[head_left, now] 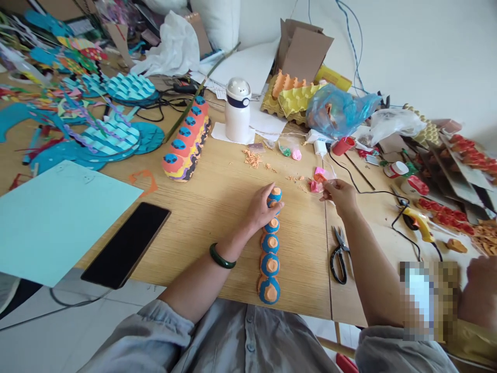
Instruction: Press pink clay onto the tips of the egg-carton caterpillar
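A strip of joined bumps, like a row cut from an egg carton, lies lengthwise before me, covered in blue with orange discs on top. My left hand is closed round its far end, thumb and fingers on either side of the last bumps. To the right, my right hand pinches at a small pink and red-orange lump of what looks like modelling clay in clear wrapping. Its fingertips partly hide what they grip. Black-handled scissors lie beside my right forearm.
A black phone and pale green sheet lie left. Behind stand a decorated orange strip and white bottle. Orange crumbs are scattered ahead. A yellow glue gun with cable lies right, near another person's arm.
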{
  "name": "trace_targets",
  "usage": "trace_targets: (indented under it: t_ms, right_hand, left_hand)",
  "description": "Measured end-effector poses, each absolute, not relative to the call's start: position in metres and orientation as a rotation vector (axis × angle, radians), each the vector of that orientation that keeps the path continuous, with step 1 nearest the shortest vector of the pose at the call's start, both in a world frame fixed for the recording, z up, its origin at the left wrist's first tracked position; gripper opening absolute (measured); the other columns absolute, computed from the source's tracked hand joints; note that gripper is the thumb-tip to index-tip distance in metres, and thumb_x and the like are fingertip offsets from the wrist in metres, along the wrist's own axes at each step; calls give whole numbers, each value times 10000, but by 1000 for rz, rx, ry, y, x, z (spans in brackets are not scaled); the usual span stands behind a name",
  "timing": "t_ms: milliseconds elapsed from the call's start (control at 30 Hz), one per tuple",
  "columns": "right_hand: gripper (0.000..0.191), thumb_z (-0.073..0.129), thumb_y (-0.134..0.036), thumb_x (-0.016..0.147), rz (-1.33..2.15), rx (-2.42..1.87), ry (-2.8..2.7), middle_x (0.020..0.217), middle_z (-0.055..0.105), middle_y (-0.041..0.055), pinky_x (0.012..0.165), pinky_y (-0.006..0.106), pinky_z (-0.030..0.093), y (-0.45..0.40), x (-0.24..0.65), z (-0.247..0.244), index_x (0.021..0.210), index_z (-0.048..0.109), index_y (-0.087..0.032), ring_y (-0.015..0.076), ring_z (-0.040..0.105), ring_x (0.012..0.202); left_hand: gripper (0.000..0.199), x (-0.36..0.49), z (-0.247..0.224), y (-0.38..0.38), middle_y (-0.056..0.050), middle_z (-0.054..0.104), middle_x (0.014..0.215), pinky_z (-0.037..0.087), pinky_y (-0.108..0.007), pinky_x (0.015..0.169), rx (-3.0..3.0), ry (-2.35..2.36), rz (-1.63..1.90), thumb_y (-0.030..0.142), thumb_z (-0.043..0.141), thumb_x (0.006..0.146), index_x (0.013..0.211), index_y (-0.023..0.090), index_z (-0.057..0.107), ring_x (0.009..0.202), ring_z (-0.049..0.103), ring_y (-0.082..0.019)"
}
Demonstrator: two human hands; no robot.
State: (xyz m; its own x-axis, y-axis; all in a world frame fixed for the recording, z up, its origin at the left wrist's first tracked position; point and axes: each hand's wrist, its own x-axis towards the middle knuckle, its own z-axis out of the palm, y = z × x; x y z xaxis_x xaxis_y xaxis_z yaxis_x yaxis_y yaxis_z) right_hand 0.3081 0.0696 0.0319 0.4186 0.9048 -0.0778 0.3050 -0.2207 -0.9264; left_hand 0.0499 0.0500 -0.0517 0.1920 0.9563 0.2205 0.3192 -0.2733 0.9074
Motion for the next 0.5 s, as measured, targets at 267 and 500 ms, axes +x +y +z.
trace_targets:
  t_ms: [267, 500]
  right_hand:
    - [314, 768, -280, 846, 623, -2009, -1202, 523, 619, -9, 368, 242, 387, 90, 313, 28, 617, 566, -204, 88, 451, 347]
    - [142, 713, -270, 865, 258, -2277, -1430, 900, 792, 146, 829, 428, 555, 114, 308, 34, 956, 754, -168, 333, 741, 930]
  left_hand:
    - [627, 50, -51, 49, -189, 656, 1486, 453, -558, 1251, 1726, 1215, 1097, 278, 764, 862, 1452, 156, 592, 1419, 607, -331]
    - [639, 50, -52, 49, -197, 651, 1493, 441, -562, 1258, 1718, 1213, 1087, 282, 755, 865, 1464, 144, 581, 1420, 606, -332]
